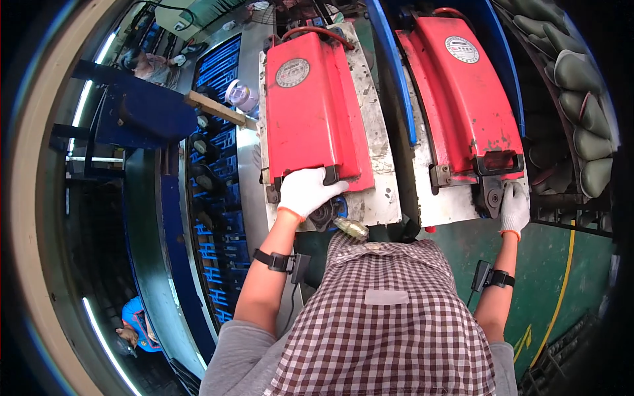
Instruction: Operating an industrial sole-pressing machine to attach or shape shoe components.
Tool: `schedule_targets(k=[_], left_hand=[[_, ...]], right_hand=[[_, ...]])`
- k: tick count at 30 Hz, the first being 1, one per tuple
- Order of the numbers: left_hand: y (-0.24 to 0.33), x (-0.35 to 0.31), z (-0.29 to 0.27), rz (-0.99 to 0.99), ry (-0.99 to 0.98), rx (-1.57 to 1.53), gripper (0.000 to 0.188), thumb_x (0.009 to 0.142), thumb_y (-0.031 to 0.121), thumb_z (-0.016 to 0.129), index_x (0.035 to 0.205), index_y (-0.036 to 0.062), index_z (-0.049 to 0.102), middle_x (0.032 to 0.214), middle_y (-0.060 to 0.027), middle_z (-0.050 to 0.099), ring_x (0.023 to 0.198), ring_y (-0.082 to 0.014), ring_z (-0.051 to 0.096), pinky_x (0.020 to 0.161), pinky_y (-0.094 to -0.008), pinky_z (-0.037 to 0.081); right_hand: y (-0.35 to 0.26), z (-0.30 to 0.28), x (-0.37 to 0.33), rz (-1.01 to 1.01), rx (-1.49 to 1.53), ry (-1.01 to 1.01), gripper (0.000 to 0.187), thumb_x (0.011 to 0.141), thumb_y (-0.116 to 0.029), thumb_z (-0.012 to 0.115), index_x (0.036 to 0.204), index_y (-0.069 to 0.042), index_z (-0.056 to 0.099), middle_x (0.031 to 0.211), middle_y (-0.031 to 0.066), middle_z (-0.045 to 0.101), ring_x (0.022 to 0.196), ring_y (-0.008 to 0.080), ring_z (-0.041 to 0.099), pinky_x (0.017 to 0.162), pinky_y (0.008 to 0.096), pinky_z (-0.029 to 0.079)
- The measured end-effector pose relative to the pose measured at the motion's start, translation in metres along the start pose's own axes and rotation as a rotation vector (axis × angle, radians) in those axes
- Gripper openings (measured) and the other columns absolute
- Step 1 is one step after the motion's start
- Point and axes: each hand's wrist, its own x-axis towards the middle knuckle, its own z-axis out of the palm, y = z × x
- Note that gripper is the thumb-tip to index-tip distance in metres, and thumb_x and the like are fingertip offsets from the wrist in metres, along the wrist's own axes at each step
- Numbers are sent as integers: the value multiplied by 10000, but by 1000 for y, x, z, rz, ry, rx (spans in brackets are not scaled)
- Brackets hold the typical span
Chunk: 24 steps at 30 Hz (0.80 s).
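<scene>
Two red machine covers stand side by side before me: a left cover [307, 112] and a right cover [459, 92], each with a round label. My left hand [307, 191], in a white glove with an orange cuff, is closed over the black handle [331, 174] at the left cover's near edge. Its thumb points right. Below it sits a dark round fitting [321, 216]. At the near right corner of the right machine, my gloved right hand [514, 210] rests with fingers stretched forward, beside a black latch bracket [491, 196]. The right cover's black handle [500, 162] is uncovered.
A blue panel [394, 72] rises between the machines. Several grey-green shoe-shaped pieces [584, 105] hang on a rack at the right. To the left are a blue slatted conveyor [221, 198], a clear container [242, 96] and a wooden bar [218, 111]. Two other people are farther off left.
</scene>
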Motion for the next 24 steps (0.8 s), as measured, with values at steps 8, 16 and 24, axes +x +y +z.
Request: schedule_targets(k=[8, 16, 24], left_hand=[[-5, 4, 3, -64, -114, -130, 622, 814, 711, 692, 856, 95, 775, 773, -146, 721, 772, -329, 724, 725, -422, 546], [-7, 2, 8, -37, -45, -134, 708, 779, 751, 692, 798, 45, 746, 782, -181, 713, 772, -350, 712, 724, -450, 536], [-12, 4, 10, -7, -71, -154, 746, 770, 773, 689, 788, 30, 737, 772, -184, 711, 776, -357, 716, 735, -451, 544]], right_hand=[[8, 3, 16, -26, 77, -89, 445, 991, -449, 501, 1211, -137, 730, 1208, 181, 719, 1113, 417, 671, 948, 493, 522], [-3, -6, 19, 39, 136, -148, 446, 985, -414, 537, 1241, -89, 704, 1222, 198, 712, 1142, 427, 657, 958, 474, 511], [-9, -12, 16, 51, 151, -126, 481, 991, -396, 539, 1315, -64, 666, 1275, 212, 689, 1175, 428, 645, 985, 453, 499]])
